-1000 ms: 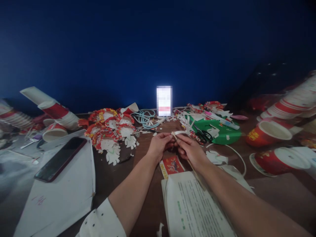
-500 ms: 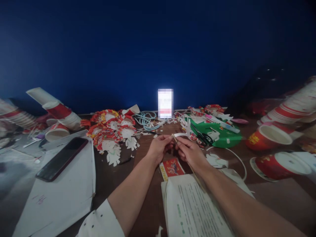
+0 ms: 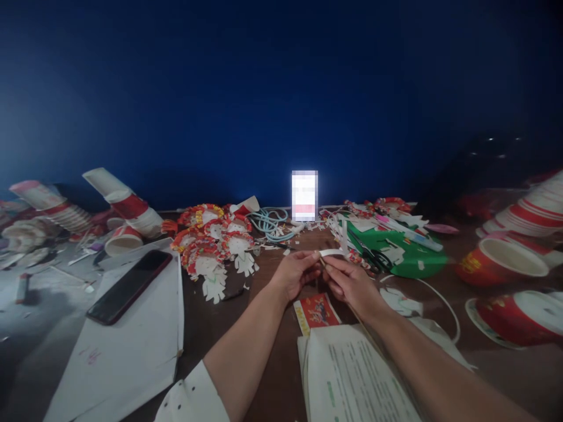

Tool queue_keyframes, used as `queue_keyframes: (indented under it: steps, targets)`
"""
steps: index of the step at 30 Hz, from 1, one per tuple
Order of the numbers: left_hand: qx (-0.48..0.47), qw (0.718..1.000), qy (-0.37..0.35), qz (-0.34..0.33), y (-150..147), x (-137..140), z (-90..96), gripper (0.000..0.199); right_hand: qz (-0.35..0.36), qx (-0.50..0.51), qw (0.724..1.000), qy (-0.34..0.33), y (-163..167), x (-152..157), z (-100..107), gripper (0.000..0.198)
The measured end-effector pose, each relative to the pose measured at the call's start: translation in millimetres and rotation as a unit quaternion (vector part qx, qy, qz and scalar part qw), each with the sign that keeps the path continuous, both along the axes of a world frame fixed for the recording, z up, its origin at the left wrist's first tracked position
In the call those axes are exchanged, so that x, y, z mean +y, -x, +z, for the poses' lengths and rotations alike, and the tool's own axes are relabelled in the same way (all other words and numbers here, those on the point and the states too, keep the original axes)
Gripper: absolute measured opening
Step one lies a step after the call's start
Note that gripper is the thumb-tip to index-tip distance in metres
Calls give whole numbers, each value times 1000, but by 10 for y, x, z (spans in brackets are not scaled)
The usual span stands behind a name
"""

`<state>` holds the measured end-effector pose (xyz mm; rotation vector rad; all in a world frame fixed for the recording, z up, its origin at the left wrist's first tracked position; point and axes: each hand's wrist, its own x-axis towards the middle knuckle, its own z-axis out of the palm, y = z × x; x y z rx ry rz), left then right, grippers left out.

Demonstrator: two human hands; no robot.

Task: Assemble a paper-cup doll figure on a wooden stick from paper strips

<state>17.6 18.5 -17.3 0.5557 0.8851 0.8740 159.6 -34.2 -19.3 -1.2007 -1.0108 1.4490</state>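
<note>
In the middle of the head view my left hand (image 3: 298,273) and my right hand (image 3: 355,285) meet fingertip to fingertip above the table. A narrow white paper strip (image 3: 333,253) curves away from the pinched fingers of my left hand. My right hand is closed on a thin tan stick (image 3: 324,263), whose lower length runs back beneath the wrist. The strip's end meets the stick's tip; whether it is wrapped round it I cannot make out. Under the hands lies a red printed packet (image 3: 319,311), just beyond a stack of printed paper (image 3: 352,372).
Black scissors (image 3: 372,252) and pens rest on a green sheet (image 3: 428,256) to the right. Red paper cups (image 3: 505,261) stand further right. Red-and-white paper crafts (image 3: 220,240) and a blue cable (image 3: 270,220) lie back left, a phone (image 3: 129,287) on a white board (image 3: 127,357) at left.
The whole scene has shifted a little right and down as my head turned. Both hands stay pinched together on the strip and the stick.
</note>
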Motion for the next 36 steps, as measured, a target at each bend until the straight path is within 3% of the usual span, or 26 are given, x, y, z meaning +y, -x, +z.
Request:
queue_keyframes:
  steps: [5,8,10,16,22,31,36]
  targets:
    - [10,1000,11,-4,-26,3,20,27,-34,-181,980,-80,-70,39,-121,48]
    - [18,1000,11,6,-59,4,4,26,-61,-291,935,-195,-117,70,-182,37]
    - [24,999,8,19,-80,2,-17,26,-60,-341,908,-237,-138,77,-207,38]
    - [54,998,-6,27,-117,-12,-56,23,-60,-421,875,-232,-157,42,-232,42]
    - [82,996,-15,37,-124,-4,-34,25,-58,-407,877,-248,-109,29,-202,45]
    - [74,996,-31,27,-102,-24,-15,28,-37,-325,928,-176,-52,24,-53,41]
    - [79,996,-22,20,-86,-11,6,25,-32,-304,936,-175,-67,42,-10,37]
